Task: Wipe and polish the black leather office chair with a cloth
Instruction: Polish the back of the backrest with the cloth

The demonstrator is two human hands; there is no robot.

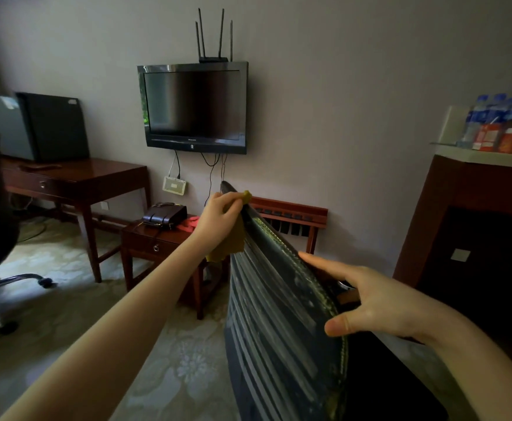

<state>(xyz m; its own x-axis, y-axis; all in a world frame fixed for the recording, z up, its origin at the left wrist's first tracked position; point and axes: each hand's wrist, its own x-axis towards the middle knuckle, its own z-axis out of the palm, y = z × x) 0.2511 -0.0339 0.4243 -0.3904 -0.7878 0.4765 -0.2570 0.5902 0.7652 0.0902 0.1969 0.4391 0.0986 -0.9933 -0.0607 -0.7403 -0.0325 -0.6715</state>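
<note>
No text can be read. The television (194, 107) at twelve o'clock carries small lettering and a logo on its lower bezel, perhaps a brand name, too blurred to read. Labels on the bottles (491, 112) at two o'clock blur likewise.

The black leather chair (273, 329) is showing its backrest nearly edge-on, its ribbed face glossy and its stitched rim slanting up and away, with the right hand (370, 305) clasping that rim. A mustard cloth (228, 244) is hanging crumpled against the ribs near the top corner, and the left hand (218, 214) is pinching it there.
</note>
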